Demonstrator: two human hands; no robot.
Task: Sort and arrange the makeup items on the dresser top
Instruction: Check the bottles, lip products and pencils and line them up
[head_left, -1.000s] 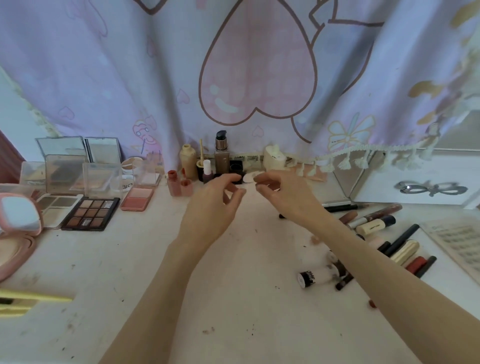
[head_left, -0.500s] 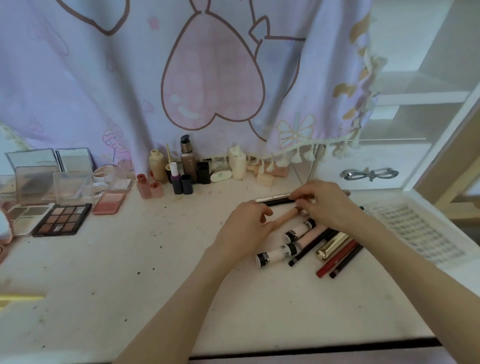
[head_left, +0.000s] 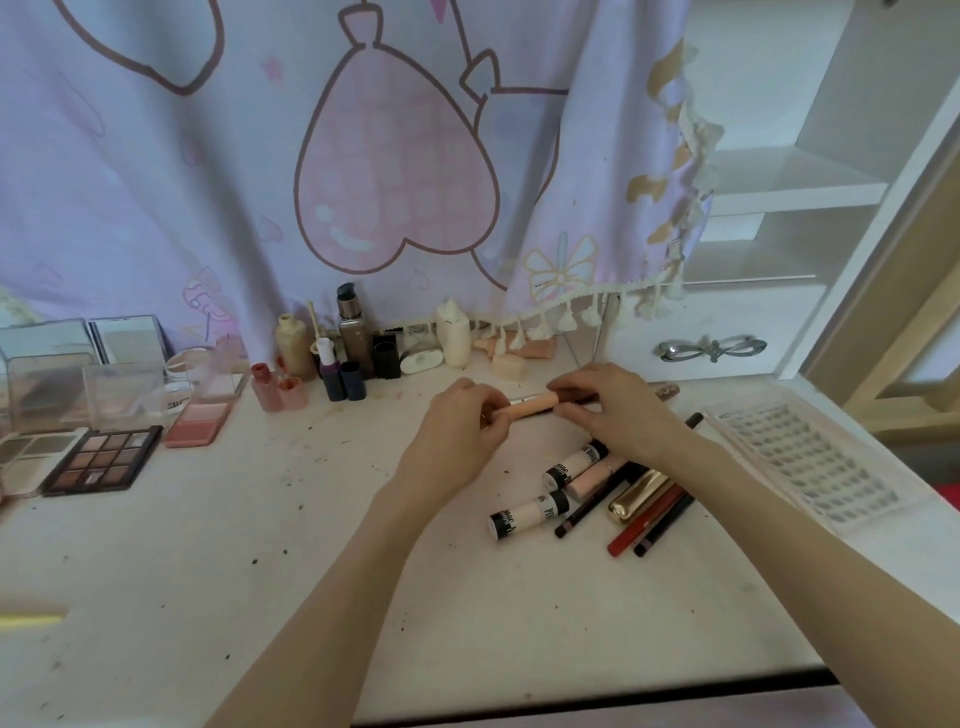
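Both my hands meet over the stained white dresser top (head_left: 218, 561), my left hand (head_left: 457, 441) and right hand (head_left: 618, 410) each pinching an end of a slim peach-coloured plastic cosmetic tube (head_left: 530, 404) held level, with a thin silver-and-dark stick just behind it that my right fingers may also be holding, though I cannot tell. The risk, as I judge it, is a slip: a loose pinch on a smooth round tube could drop it onto the pile at 5 o'clock of my hands, where two white tubes with black lettered caps (head_left: 530, 512), a pale pink gloss tube (head_left: 592, 475), a gold metallic lipstick case (head_left: 636, 493) and a red pencil (head_left: 647, 519) lie bunched and touching, ready to roll and scatter. At 12 o'clock a row of small bottles stands against the lilac cartoon-print curtain (head_left: 208, 182), among them a tall brown pump bottle (head_left: 352, 332), easily toppled by a careless reach. At 9 o'clock lie an open dark eyeshadow palette (head_left: 104, 460) and a pink blush compact (head_left: 197, 423); at 3 o'clock a white plastic lash tray (head_left: 810, 462) hems in my right forearm.
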